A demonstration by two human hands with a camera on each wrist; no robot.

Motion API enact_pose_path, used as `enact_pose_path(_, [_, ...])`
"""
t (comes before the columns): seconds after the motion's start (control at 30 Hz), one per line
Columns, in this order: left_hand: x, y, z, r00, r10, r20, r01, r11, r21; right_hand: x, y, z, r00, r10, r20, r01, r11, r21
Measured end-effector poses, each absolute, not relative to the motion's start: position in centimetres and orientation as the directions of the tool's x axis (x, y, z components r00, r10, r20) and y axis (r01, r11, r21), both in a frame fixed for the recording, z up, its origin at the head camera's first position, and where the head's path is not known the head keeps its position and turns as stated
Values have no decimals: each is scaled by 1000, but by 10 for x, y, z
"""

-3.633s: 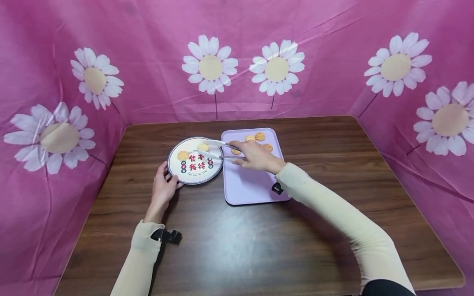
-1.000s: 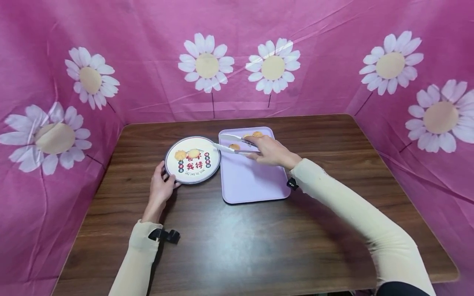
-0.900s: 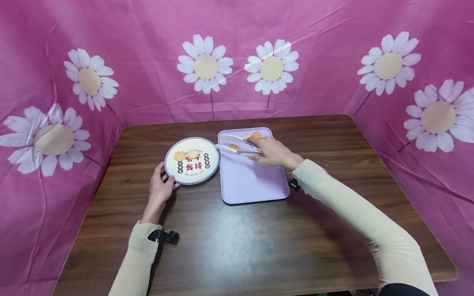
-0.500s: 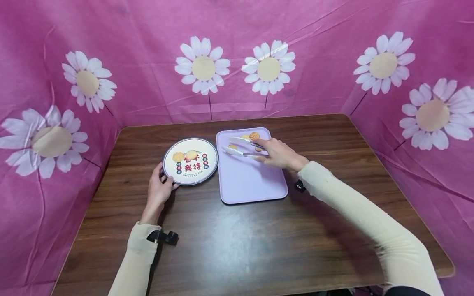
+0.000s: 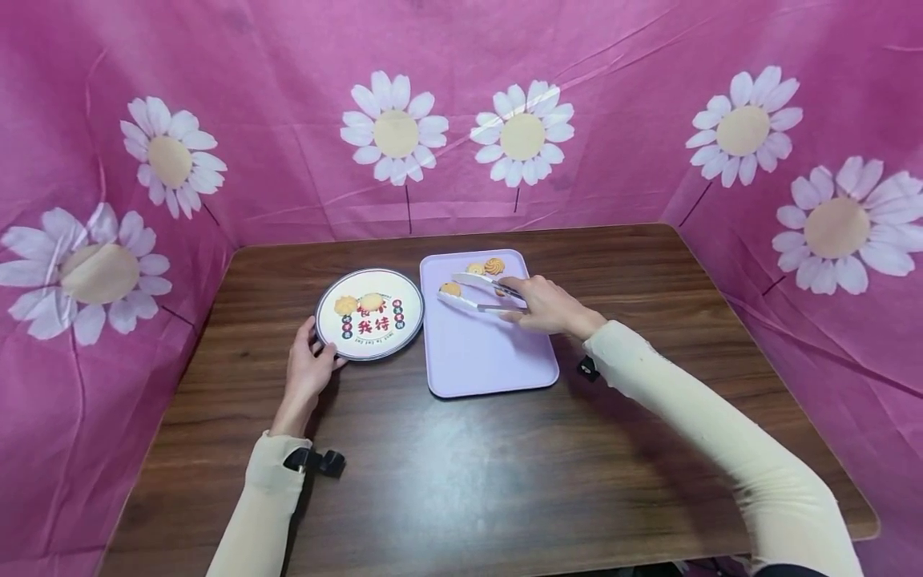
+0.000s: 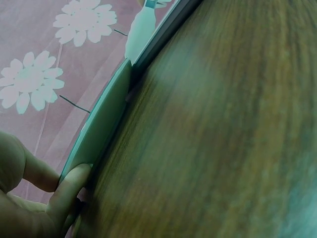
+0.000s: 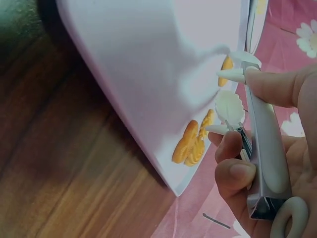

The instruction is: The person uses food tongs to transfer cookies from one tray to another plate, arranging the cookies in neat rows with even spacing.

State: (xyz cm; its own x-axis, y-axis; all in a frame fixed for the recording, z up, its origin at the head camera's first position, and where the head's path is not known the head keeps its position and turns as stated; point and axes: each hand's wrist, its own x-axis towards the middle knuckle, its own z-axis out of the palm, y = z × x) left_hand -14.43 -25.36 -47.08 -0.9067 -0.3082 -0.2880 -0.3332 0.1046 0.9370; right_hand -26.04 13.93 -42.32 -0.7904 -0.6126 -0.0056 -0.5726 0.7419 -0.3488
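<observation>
My left hand (image 5: 308, 365) pinches the near left rim of a round white plate (image 5: 339, 340) with red lettering; the left wrist view shows the thumb on the rim (image 6: 101, 131). Two cookies lie side by side on the plate, one ruffled (image 5: 346, 305) and one smooth and pale (image 5: 371, 302). My right hand (image 5: 551, 307) grips white-tipped tongs (image 5: 467, 304) by their metal arms. They are spread above the lilac tray (image 5: 483, 365), nothing between their tips. Beyond the tips lies a round cookie (image 5: 450, 288). A swirled cookie (image 5: 493, 266) sits farther back among others, one partly hidden by the tongs.
Plate and tray stand edge to edge on a dark wooden table (image 5: 433, 481). Behind and at the sides hangs a pink cloth (image 5: 288, 144) with daisies. Black camera mounts (image 5: 317, 462) sit at both wrists.
The tongs have let go of the pale cookie, which now lies beside the ruffled one on the plate. My right hand has drawn the tongs rightward over the tray. My left hand keeps holding the plate.
</observation>
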Motion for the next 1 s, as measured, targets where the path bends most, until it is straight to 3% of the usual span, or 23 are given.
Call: enact_pose_path(1.0, [-144, -255, -469, -908, -293, -298, -337, 91, 937, -255, 145, -429, -795, -607, 5, -565, 738, -368])
